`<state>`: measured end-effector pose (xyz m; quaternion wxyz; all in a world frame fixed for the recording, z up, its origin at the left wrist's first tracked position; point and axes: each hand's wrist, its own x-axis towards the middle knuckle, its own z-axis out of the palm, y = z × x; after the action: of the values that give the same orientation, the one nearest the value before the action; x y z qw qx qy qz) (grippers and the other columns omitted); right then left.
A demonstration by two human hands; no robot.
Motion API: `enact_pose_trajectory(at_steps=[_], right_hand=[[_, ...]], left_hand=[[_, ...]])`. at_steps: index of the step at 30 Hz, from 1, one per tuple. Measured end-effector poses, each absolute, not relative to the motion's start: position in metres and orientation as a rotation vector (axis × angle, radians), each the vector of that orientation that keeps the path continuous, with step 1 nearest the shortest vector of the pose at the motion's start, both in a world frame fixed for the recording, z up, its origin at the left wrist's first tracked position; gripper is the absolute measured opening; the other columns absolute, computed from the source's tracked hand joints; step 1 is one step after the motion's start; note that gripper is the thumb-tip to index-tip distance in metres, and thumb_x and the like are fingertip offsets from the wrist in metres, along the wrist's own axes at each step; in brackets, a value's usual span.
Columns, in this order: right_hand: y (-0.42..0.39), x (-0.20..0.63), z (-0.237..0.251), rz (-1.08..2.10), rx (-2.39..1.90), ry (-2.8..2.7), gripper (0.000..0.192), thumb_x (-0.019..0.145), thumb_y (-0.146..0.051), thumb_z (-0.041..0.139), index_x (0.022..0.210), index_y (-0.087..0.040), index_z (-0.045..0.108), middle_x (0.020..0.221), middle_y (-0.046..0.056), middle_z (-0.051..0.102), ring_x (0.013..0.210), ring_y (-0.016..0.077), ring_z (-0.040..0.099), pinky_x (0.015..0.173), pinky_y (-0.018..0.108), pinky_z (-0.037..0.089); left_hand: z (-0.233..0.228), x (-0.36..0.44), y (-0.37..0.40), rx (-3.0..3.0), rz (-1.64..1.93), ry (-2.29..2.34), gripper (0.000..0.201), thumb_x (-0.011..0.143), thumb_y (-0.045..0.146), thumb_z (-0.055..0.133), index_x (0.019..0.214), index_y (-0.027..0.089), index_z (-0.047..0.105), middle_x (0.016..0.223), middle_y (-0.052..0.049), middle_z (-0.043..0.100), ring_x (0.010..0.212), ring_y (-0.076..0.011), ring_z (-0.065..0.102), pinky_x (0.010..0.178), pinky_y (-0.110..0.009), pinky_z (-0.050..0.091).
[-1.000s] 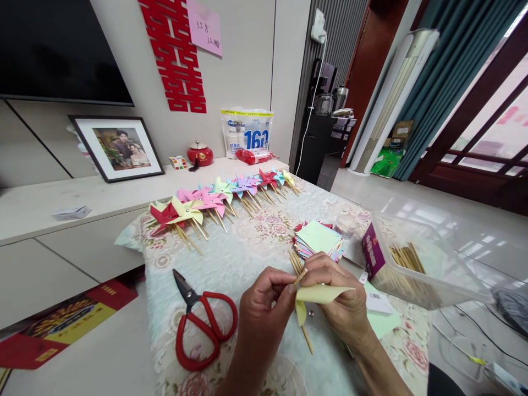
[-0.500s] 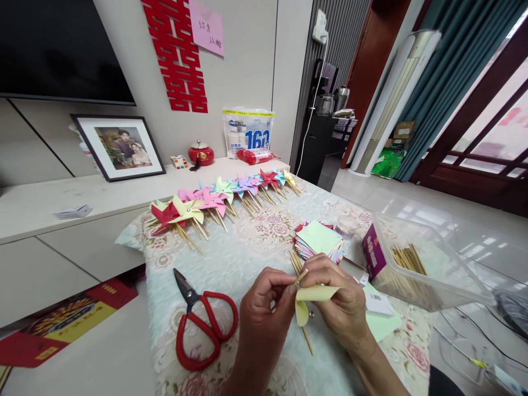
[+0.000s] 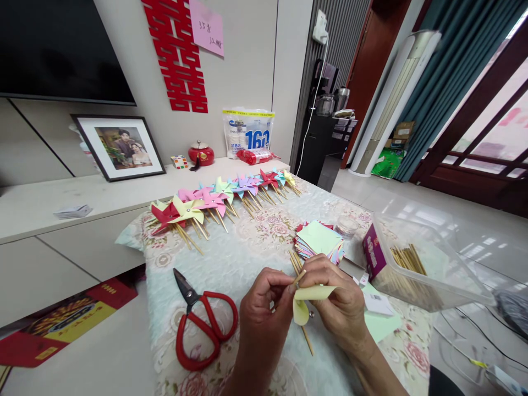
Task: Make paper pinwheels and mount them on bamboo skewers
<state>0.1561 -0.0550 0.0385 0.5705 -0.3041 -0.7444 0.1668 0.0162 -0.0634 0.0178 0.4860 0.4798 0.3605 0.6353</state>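
My left hand (image 3: 268, 302) is closed, its thumb and forefinger pinching a thin wooden stick (image 3: 301, 276) whose tip sticks out towards the other hand. Against that tip, my right hand (image 3: 336, 297) grips a pale yellow paper pinwheel (image 3: 315, 293) with curled blades. The fingers hide the pinwheel's centre. Beneath both hands, several loose wooden sticks (image 3: 307, 341) lie on the tablecloth, and a small shiny pin (image 3: 311, 314) shows beside the paper. Left of my left hand rest scissors (image 3: 206, 324) with red handles, blades pointing away.
Finished paper pinwheels (image 3: 210, 201) lie in a row along the table's far edge. A stack of coloured paper squares (image 3: 319, 239) sits beyond my right hand, near a small round clear container (image 3: 346, 225). To the right stands a clear plastic box (image 3: 449, 291) holding wooden sticks.
The yellow pinwheel and my right hand have shifted very slightly left. Both hands keep their grips.
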Motion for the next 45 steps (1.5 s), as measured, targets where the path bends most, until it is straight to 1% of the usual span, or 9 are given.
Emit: enact_pose_trajectory(at_steps=[8,14,17,23,30,33,38,41,45], right_hand=[[-0.056,0.155,0.037,0.365,-0.727,-1.752,0.021,0.087,-0.003,0.056,0.092,-0.021,0.067,0.082,0.003,0.064,0.08,0.0193,0.06,0.076,0.037,0.047],[-0.057,0.154,0.037,0.362,-0.738,-1.734,0.02,0.088,-0.006,0.056,0.092,-0.022,0.067,0.081,0.003,0.064,0.08,0.0197,0.06,0.075,0.037,0.047],[-0.057,0.153,0.035,0.382,-0.747,-1.72,0.019,0.088,-0.006,0.057,0.091,-0.022,0.067,0.082,0.003,0.064,0.08,0.0192,0.06,0.075,0.036,0.047],[-0.055,0.152,0.031,0.491,-0.697,-1.574,0.017,0.087,-0.008,0.063,0.093,-0.024,0.063,0.083,0.002,0.065,0.08,0.0187,0.062,0.074,0.035,0.048],[-0.054,0.152,0.03,0.537,-0.678,-1.544,0.011,0.089,-0.013,0.066,0.09,-0.023,0.062,0.08,0.001,0.064,0.077,0.0181,0.061,0.072,0.035,0.049],[-0.054,0.151,0.03,0.545,-0.675,-1.528,0.009,0.089,-0.016,0.066,0.093,-0.024,0.062,0.08,0.001,0.064,0.077,0.0184,0.061,0.072,0.035,0.049],[-0.055,0.151,0.031,0.533,-0.697,-1.538,0.01,0.091,-0.02,0.066,0.099,-0.025,0.065,0.08,0.002,0.066,0.078,0.0192,0.062,0.075,0.037,0.049],[-0.055,0.152,0.032,0.5,-0.683,-1.552,0.006,0.091,-0.022,0.067,0.096,-0.024,0.067,0.079,0.003,0.066,0.075,0.0199,0.063,0.074,0.038,0.051],[-0.054,0.154,0.032,0.468,-0.715,-1.563,0.007,0.089,-0.025,0.068,0.096,-0.024,0.069,0.08,0.004,0.068,0.076,0.0214,0.064,0.076,0.041,0.052]], left_hand=[[0.018,0.016,-0.064,1.188,1.584,0.889,0.017,0.083,0.033,0.072,0.077,0.017,0.069,0.074,-0.002,0.06,0.063,-0.0121,0.054,0.057,-0.022,0.045],[0.012,0.017,-0.065,1.27,1.619,0.859,0.001,0.083,0.019,0.071,0.082,0.019,0.07,0.079,-0.001,0.061,0.069,-0.013,0.057,0.061,-0.022,0.046],[0.01,0.016,-0.066,1.321,1.633,0.87,0.004,0.083,0.016,0.07,0.083,0.02,0.07,0.079,0.0,0.06,0.07,-0.0126,0.057,0.062,-0.022,0.045],[0.015,0.015,-0.066,1.42,1.65,0.914,0.006,0.087,0.017,0.065,0.084,0.02,0.068,0.078,0.0,0.06,0.068,-0.0124,0.056,0.059,-0.022,0.045],[0.025,0.012,-0.067,1.629,1.707,0.967,0.009,0.085,0.012,0.064,0.083,0.02,0.067,0.075,0.0,0.061,0.064,-0.0115,0.057,0.056,-0.021,0.046],[0.029,0.012,-0.069,1.671,1.718,0.974,0.011,0.085,0.01,0.063,0.082,0.02,0.067,0.073,0.001,0.061,0.062,-0.0113,0.058,0.054,-0.02,0.046],[0.033,0.012,-0.071,1.757,1.735,0.98,0.016,0.078,0.004,0.066,0.082,0.02,0.067,0.073,0.001,0.062,0.062,-0.0106,0.058,0.054,-0.02,0.044],[0.033,0.011,-0.071,1.815,1.745,0.995,0.017,0.079,0.003,0.064,0.084,0.02,0.067,0.074,0.001,0.063,0.064,-0.0111,0.059,0.056,-0.02,0.045],[0.033,0.011,-0.07,1.868,1.771,0.996,0.016,0.082,0.005,0.063,0.086,0.02,0.068,0.075,0.0,0.063,0.064,-0.0117,0.059,0.056,-0.021,0.045]])
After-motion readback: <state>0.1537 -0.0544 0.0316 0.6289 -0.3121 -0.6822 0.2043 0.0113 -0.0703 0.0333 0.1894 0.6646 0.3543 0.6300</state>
